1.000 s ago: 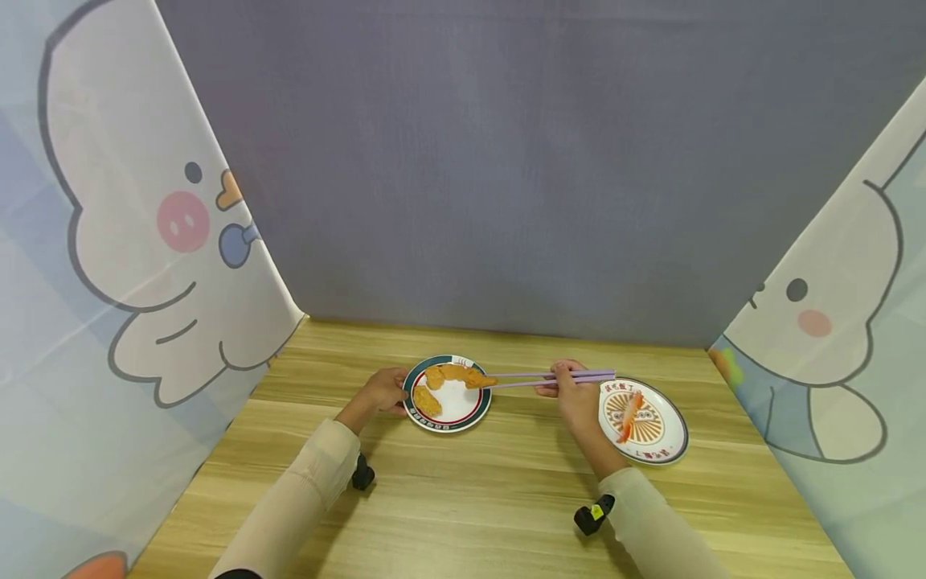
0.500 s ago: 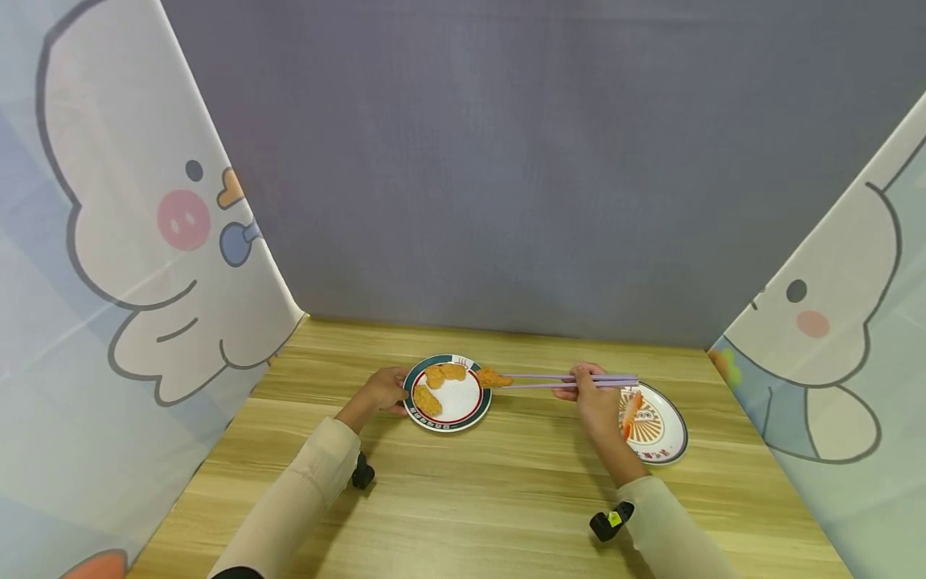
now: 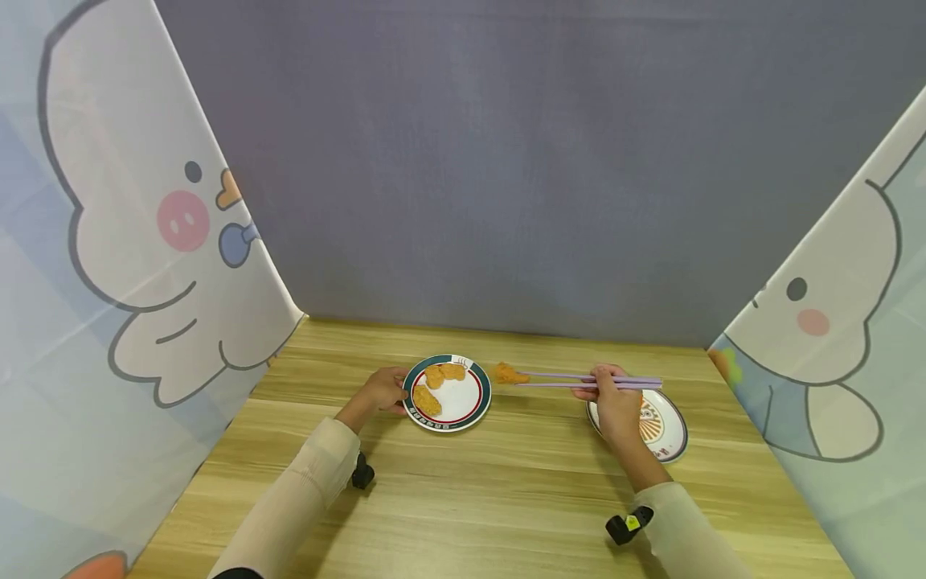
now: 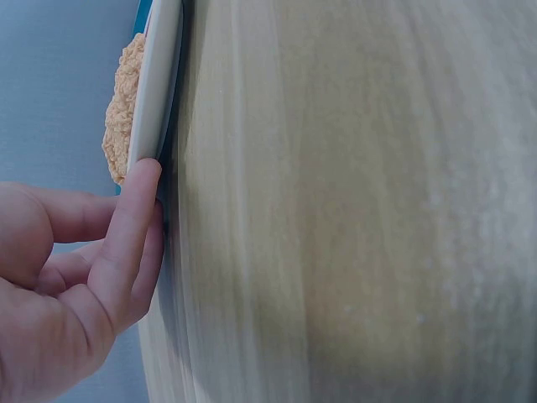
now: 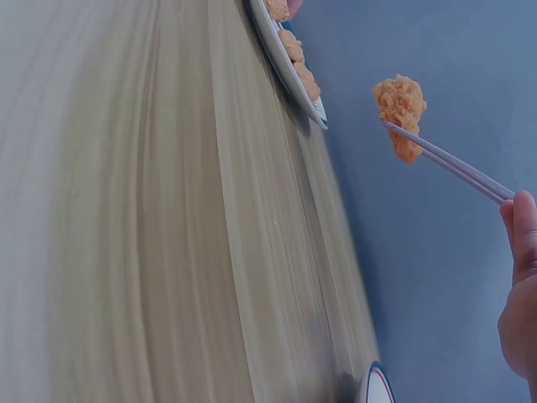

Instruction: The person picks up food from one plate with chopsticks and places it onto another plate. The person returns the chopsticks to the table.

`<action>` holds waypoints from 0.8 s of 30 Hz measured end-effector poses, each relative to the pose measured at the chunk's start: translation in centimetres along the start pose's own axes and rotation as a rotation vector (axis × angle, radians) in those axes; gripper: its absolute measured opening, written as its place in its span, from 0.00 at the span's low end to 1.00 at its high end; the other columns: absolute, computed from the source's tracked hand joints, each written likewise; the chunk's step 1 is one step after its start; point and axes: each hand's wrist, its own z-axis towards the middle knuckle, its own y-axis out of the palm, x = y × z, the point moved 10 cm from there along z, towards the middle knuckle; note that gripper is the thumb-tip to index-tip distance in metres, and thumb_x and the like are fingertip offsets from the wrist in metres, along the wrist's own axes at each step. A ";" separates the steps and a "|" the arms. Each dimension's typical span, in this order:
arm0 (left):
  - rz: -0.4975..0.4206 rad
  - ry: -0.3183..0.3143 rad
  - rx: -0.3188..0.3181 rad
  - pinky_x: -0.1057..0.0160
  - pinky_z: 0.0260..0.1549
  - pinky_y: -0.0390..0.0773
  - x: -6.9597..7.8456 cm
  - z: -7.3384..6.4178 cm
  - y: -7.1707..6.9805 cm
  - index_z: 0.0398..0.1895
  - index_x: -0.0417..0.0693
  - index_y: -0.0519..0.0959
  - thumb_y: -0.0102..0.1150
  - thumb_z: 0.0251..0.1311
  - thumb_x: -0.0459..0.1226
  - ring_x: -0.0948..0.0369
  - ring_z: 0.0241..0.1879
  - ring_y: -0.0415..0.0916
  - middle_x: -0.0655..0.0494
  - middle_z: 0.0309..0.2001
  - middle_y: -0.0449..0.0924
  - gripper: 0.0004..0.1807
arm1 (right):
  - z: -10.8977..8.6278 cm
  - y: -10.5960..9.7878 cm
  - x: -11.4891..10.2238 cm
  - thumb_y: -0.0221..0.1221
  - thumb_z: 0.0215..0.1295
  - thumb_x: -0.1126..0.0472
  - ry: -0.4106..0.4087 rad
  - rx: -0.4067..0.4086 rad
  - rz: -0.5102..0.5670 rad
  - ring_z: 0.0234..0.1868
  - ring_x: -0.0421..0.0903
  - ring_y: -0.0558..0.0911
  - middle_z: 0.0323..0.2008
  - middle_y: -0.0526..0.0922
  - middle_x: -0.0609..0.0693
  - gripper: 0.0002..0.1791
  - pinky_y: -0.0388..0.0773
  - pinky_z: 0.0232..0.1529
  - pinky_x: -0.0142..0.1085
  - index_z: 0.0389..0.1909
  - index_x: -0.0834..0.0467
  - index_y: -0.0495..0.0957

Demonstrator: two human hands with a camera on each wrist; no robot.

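Note:
My left hand (image 3: 385,390) pinches the left rim of a round white plate (image 3: 459,404) with a teal border. Three pieces of fried chicken (image 3: 427,400) lie on that plate. In the left wrist view, thumb and fingers meet at the plate's edge. My right hand (image 3: 615,408) grips a pair of purple chopsticks (image 5: 461,168). Between their tips is another fried chicken piece (image 5: 400,109), held above the table and just right of the teal-rimmed plate in the head view.
A second white plate (image 3: 677,430) with a printed sunburst is at the right, partly behind my right hand and forearm. The orange-and-white food on it is almost hidden. A grey backdrop (image 3: 463,201) rises behind the wooden table (image 3: 463,498); cartoon-printed cloths stand at both sides.
My right hand has moved right, carrying the chicken piece in the chopsticks off the teal-rimmed plate and now covering more of the second plate. My left hand has stayed at the rim.

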 end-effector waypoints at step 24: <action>-0.002 0.007 0.016 0.62 0.27 0.91 0.2 -0.3 -0.4 0.72 0.35 0.67 0.53 0.63 0.21 0.55 0.34 0.82 0.36 0.51 0.77 0.31 | -0.4 -5.2 -1.2 0.52 0.77 0.65 0.063 0.123 0.056 0.21 0.44 0.88 0.23 0.87 0.51 0.13 0.88 0.22 0.32 0.41 0.75 0.71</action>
